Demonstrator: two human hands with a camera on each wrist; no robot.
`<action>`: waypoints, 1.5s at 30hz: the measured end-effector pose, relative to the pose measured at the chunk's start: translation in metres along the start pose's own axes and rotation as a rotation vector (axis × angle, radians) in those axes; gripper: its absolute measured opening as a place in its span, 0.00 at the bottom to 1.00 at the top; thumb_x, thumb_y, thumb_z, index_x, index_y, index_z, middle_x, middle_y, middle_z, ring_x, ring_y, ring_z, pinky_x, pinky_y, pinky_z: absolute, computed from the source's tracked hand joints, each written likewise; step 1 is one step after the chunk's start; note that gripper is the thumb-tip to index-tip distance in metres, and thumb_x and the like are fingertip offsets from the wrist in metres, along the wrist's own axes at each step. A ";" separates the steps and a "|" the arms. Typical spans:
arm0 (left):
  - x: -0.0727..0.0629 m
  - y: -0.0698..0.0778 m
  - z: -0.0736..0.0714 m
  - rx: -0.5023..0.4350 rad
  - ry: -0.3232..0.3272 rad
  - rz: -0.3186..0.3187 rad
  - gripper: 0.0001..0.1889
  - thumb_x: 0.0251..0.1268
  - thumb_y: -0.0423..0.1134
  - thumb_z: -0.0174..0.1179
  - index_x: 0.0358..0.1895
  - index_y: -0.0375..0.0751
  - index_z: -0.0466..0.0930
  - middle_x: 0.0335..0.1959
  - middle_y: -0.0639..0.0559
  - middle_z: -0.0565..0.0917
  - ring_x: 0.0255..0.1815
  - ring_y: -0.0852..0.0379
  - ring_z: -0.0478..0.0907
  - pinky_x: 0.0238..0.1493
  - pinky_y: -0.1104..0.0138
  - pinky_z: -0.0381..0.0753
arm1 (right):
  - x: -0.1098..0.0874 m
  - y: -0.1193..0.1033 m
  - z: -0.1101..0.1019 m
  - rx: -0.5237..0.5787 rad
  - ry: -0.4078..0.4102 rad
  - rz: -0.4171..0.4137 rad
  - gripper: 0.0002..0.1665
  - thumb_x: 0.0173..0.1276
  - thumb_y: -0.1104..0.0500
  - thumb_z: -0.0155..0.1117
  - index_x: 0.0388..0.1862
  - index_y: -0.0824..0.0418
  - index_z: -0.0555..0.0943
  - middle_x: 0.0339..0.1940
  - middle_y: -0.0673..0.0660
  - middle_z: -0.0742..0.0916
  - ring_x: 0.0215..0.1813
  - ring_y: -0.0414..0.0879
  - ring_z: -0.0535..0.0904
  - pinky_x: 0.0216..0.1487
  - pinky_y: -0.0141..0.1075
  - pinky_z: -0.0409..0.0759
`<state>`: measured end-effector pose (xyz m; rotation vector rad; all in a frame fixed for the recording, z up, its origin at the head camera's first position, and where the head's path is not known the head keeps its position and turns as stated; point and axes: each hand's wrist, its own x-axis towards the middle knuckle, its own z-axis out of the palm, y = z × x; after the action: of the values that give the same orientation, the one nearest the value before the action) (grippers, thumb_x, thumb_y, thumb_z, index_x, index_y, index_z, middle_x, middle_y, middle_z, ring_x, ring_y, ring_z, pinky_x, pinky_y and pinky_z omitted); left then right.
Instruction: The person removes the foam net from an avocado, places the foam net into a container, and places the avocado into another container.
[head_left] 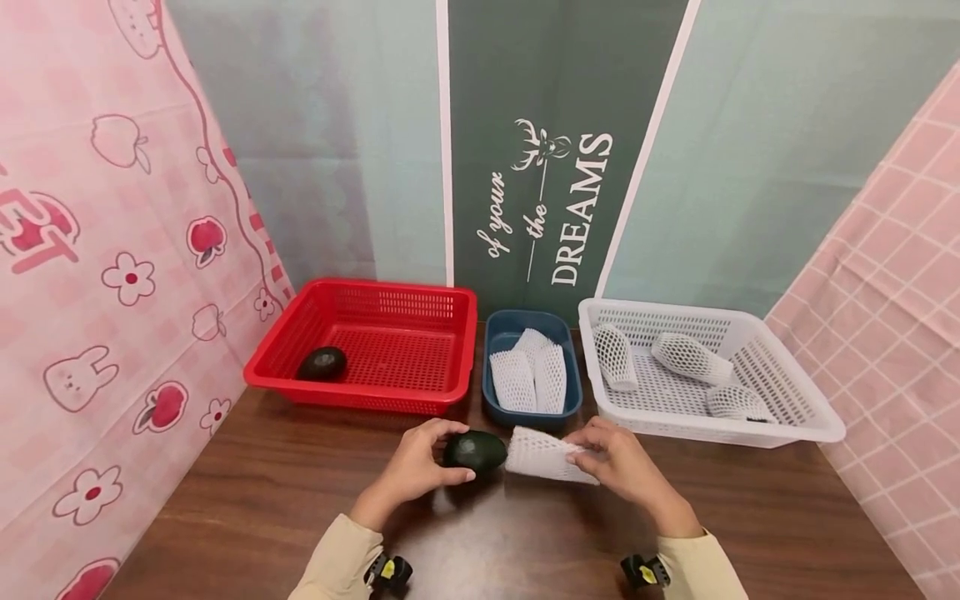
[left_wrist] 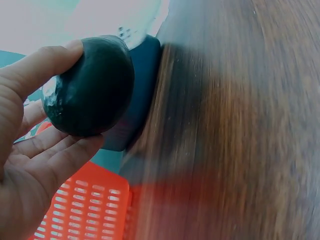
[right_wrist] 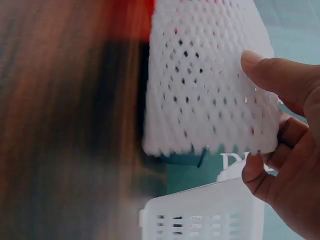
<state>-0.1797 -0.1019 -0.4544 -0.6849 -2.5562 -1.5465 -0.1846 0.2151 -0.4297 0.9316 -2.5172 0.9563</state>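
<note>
From where I stand, the person's left grip [head_left: 416,462] has thumb and fingers curved round a dark green avocado [head_left: 477,452], holding it just in front of the blue tub [head_left: 504,332], on the person's side of it. The right grip [head_left: 624,460] pinches a white foam net sleeve [head_left: 546,458], thumb on one face and fingers on the other, in front of the tub and a little to its right. Fruit and sleeve lie end to end, so near that I can't tell whether they touch, but none of the avocado looks to be inside the mesh. In the tub itself lie what look like three more net sleeves [head_left: 513,382], flat and unfilled. Left of the tub, the red basket [head_left: 360,397] holds one bare avocado [head_left: 321,364] near its far-left corner from the tub. Right of the tub, the white basket [head_left: 675,423] holds three plump netted pieces [head_left: 690,358], presumably avocados already dressed, though the mesh hides most of what's in them. All of it rests on or above the brown wood worktop [head_left: 487,533], with a curtain with lettering [head_left: 581,208] behind the tub. I'd judge the work past halfway: three look finished, this one is at the point of being sleeved, and the bare fruit left of the tub remains.
</note>
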 end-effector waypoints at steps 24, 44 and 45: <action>-0.018 -0.009 -0.028 0.040 0.094 -0.047 0.29 0.35 0.38 0.78 0.48 0.41 0.79 0.42 0.53 0.79 0.36 0.53 0.80 0.34 0.67 0.80 | 0.059 0.006 -0.008 -0.069 0.095 0.097 0.09 0.56 0.65 0.69 0.32 0.59 0.77 0.21 0.45 0.77 0.21 0.38 0.68 0.22 0.32 0.69; -0.027 -0.019 -0.055 0.102 0.150 -0.084 0.29 0.35 0.39 0.78 0.48 0.41 0.79 0.43 0.53 0.79 0.38 0.53 0.80 0.37 0.67 0.79 | 0.106 0.017 0.025 0.012 0.251 0.434 0.08 0.57 0.63 0.68 0.25 0.63 0.77 0.19 0.54 0.79 0.22 0.47 0.73 0.27 0.38 0.71; -0.027 -0.020 -0.056 0.107 0.158 -0.087 0.29 0.35 0.39 0.78 0.47 0.41 0.79 0.42 0.53 0.80 0.38 0.54 0.80 0.37 0.67 0.79 | 0.108 0.018 0.027 0.020 0.233 0.442 0.07 0.58 0.62 0.67 0.26 0.63 0.77 0.20 0.54 0.80 0.22 0.47 0.74 0.27 0.38 0.72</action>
<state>-0.1731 -0.1665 -0.4512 -0.4271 -2.5581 -1.4133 -0.2782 0.1564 -0.4073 0.2433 -2.5562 1.1369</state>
